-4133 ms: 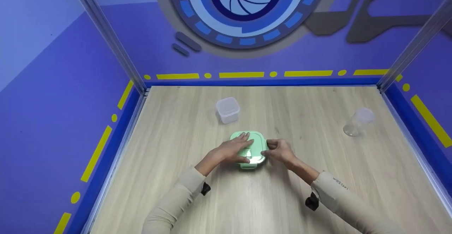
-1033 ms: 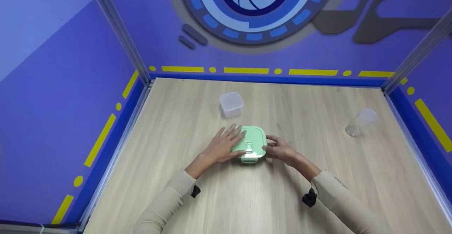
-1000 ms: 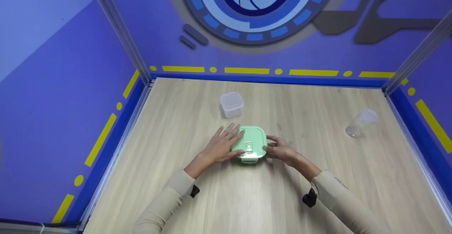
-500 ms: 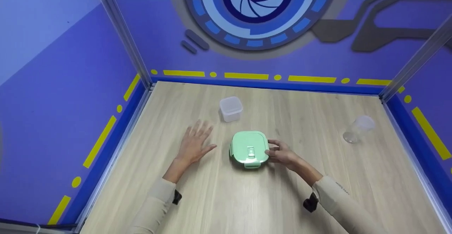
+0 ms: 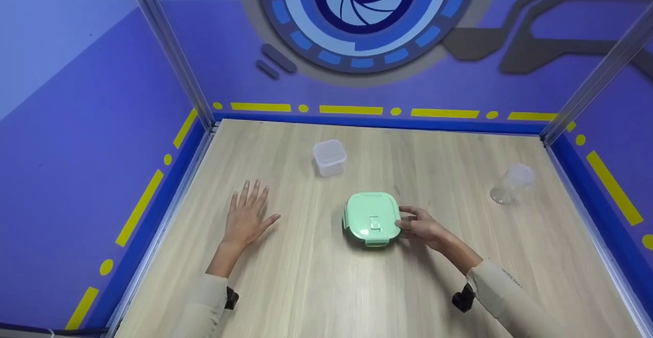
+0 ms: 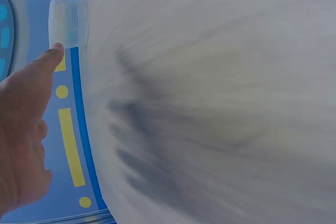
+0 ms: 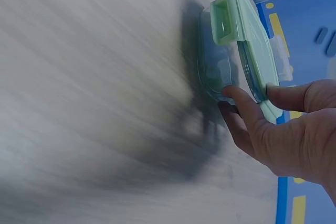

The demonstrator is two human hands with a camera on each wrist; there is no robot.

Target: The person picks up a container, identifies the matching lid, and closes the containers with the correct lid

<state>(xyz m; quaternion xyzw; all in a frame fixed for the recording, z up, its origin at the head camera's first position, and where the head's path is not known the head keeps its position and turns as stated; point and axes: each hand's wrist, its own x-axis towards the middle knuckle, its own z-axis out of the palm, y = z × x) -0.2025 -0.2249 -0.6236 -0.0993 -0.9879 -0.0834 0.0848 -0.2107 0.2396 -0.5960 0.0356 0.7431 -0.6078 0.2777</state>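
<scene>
A glass food container (image 5: 371, 213) with a mint-green clip lid stands on the wooden table, in front of the person. My right hand (image 5: 427, 232) grips its right side, thumb on the lid's edge and fingers against the glass wall. In the right wrist view one side clip of the food container (image 7: 226, 22) sticks out from the lid. My left hand (image 5: 245, 222) is well to the left of the container, palm down with fingers spread, holding nothing. Its shadow falls below it in the left wrist view, so it seems raised off the table.
A small translucent plastic tub (image 5: 329, 158) stands behind the container, slightly left. Toward the right table edge is a clear cup-like vessel (image 5: 511, 184). Blue printed walls (image 5: 102, 139) with metal corner posts (image 5: 168, 47) bound the table (image 5: 306, 287) at the back and sides.
My left hand has left the lid and moved left across the table. The food container has shifted a little to the right, with my right hand still gripping it.
</scene>
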